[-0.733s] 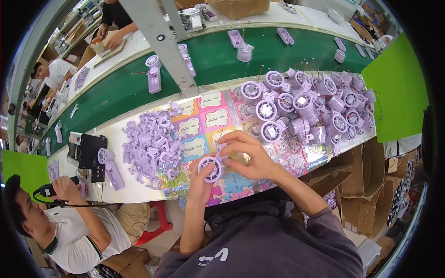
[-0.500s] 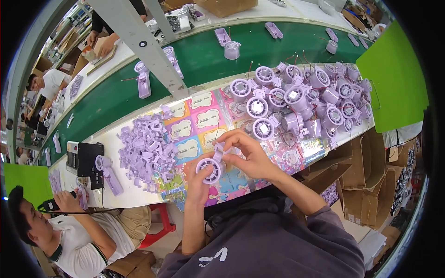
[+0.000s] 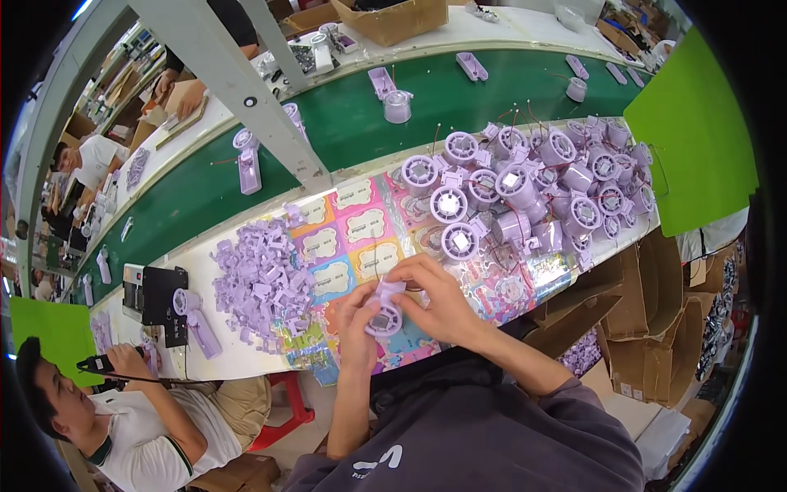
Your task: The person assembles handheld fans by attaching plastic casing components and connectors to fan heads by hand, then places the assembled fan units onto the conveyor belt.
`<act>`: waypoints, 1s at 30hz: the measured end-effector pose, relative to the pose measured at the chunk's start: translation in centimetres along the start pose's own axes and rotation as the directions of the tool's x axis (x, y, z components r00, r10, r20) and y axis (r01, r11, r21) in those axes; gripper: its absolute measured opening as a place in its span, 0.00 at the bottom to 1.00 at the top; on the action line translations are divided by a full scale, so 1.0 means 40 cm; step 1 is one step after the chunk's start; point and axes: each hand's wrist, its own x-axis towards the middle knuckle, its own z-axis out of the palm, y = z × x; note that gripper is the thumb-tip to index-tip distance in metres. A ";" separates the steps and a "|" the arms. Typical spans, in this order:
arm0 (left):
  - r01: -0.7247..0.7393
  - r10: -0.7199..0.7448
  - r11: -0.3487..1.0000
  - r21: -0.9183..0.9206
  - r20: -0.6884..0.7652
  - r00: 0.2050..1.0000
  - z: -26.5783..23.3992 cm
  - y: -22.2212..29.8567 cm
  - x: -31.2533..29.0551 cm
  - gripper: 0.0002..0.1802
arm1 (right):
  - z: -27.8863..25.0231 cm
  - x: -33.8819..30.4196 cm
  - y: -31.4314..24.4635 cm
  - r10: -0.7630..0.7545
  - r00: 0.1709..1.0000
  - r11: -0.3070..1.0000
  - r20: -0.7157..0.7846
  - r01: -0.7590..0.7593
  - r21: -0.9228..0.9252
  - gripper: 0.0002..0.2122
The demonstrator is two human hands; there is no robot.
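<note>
In front of me, over the patterned table cover, a lilac round fan housing with a spoked ring is in my left hand; its fingers wrap the near left side. My right hand pinches a small lilac bracket at the housing's upper end. Fingers partly hide where the two parts meet. A thin wire sticks up beside them. To the left lies a heap of small lilac brackets. On the right is a pile of fan housings, several with red and black wires.
A green conveyor belt crosses behind the table, carrying lilac shells. A grey metal post stands before it. At left are a black box and a co-worker holding a tool. Cardboard boxes stand at right beside a green panel.
The housing has tilted and moved slightly right and down in my hands. Left fingers have come up closer to the bracket. My view has shifted a little.
</note>
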 end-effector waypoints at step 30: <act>-0.414 0.346 0.826 0.383 0.235 0.908 0.057 0.035 -0.003 0.08 | -0.048 -0.040 -0.037 0.066 0.987 0.988 -0.145 -0.086 -0.130 0.17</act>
